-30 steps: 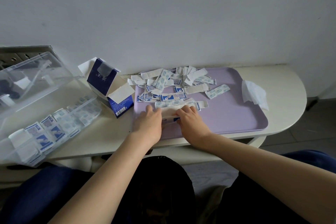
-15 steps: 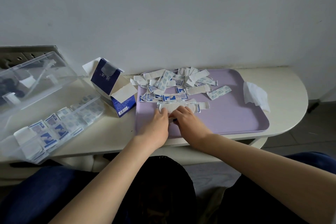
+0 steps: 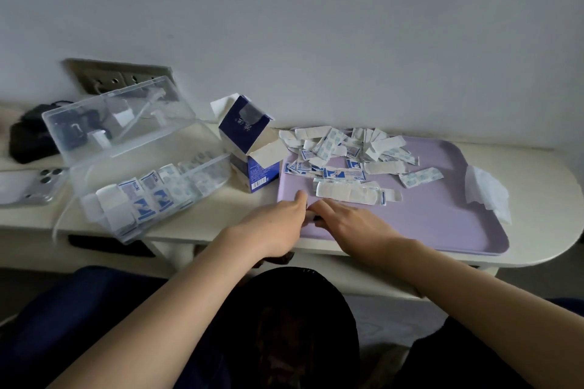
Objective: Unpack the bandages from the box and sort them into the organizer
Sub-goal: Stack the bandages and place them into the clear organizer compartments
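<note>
At the near-left edge of the tray [image 3: 442, 224], both hands meet on one bandage [image 3: 310, 215], left hand [image 3: 275, 227] pinching it, right hand [image 3: 350, 224] grip unclear, probably gathering it for the organizer [image 3: 218, 174].

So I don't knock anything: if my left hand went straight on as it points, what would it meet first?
Likely the left end of the lined-up bandage stack on the purple tray, just beyond the left hand.

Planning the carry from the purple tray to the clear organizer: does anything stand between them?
The open blue box stands on the table between the tray and the organizer, set towards the far side. Nearer the table's front edge, by the left hand, nothing visible blocks the way.
</note>
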Tool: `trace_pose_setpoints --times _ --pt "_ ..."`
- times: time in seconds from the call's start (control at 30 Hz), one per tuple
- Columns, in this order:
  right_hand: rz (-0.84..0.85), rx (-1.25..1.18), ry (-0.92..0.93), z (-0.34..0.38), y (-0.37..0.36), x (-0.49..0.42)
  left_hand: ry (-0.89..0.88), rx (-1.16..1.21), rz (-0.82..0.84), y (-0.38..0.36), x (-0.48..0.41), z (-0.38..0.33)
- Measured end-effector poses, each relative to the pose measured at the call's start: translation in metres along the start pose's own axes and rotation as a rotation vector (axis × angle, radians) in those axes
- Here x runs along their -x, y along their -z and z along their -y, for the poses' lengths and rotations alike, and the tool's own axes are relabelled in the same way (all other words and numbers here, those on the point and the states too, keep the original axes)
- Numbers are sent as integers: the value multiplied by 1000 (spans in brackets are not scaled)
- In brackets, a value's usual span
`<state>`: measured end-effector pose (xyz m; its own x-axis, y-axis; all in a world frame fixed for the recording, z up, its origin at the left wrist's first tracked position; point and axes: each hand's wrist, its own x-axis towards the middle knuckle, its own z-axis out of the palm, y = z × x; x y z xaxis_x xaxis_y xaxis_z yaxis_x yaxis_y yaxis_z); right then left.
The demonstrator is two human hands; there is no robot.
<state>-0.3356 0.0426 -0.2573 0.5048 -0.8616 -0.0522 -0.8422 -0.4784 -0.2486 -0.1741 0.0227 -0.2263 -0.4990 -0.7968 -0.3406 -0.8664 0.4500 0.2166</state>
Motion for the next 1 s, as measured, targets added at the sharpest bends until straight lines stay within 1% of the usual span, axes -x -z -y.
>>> trace_pose_setpoints --times 0.17,0.23,0.33,0.4,0.47,0.6,0.7,0.77,0.87,0.93,1.0 --pt "21 -35 2 13 -5 -4 -20 -18 -66 -4 20 22" --pt "34 -70 -24 18 -5 -8 -20 -12 -110 -2 27 33" --pt "38 -131 -81 28 -2 -13 17 -8 -195 4 37 44" --pt "13 -180 -79 35 -1 -19 52 4 -251 8 43 52" --pt "-52 -225 -46 44 1 -29 75 21 -329 11 49 62" --pt "-280 -253 47 65 15 -55 99 89 -463 20 60 78" --pt "-367 -277 67 84 29 -75 126 99 -551 25 68 91" --pt "-369 -250 91 95 34 -87 144 108 -611 27 74 101" --pt "-306 -212 123 110 39 -103 175 166 -723 31 83 115" --pt "-298 -211 152 119 42 -113 198 191 -800 30 88 123" --pt "-296 -201 128 124 46 -124 228 231 -862 30 91 129"
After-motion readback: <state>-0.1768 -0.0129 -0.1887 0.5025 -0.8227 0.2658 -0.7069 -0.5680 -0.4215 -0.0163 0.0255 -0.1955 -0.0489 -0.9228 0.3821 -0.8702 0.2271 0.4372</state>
